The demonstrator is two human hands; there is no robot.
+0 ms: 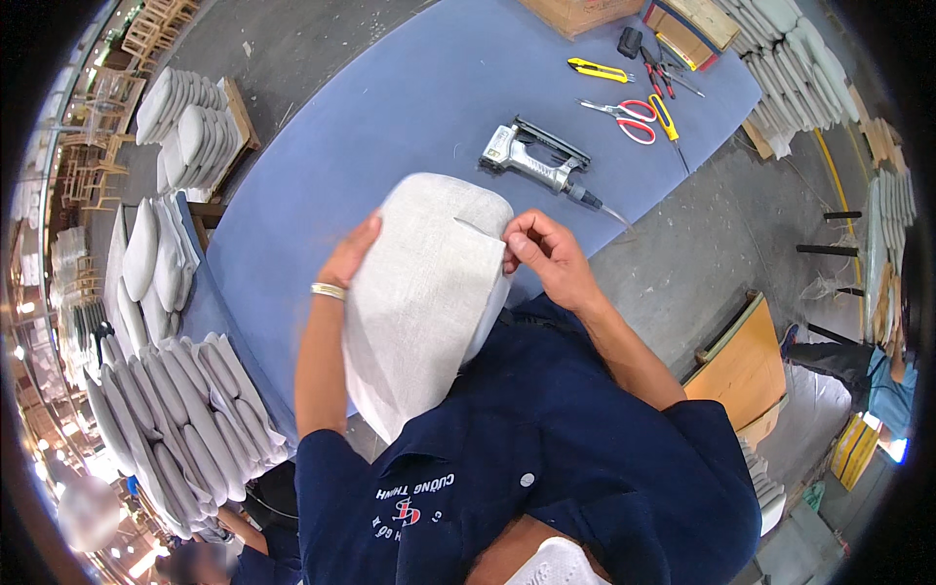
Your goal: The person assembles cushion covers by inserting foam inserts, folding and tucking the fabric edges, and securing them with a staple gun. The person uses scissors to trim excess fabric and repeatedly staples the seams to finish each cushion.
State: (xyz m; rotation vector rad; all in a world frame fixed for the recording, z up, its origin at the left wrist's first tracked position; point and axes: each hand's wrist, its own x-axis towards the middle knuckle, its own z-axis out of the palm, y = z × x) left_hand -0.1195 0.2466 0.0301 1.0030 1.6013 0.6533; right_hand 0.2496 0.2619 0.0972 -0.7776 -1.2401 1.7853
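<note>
A seat cushion with light grey fabric lies at the near edge of the blue table, tilted toward my body. My left hand grips its left side, with some fingertips hidden along the edge. On the right side, my right hand pinches the loose corner of the fabric between thumb and fingers. The fabric has a slit-like fold near its top and hangs down over the cushion's near end. Just beyond the cushion rests a silver staple gun, its air hose running off to the right.
Red-handled scissors, a yellow utility knife, pliers and a yellow-handled screwdriver lie at the table's far right. Cardboard boxes stand behind them. Stacked cushions are at left. Other people are at the lower left and far right.
</note>
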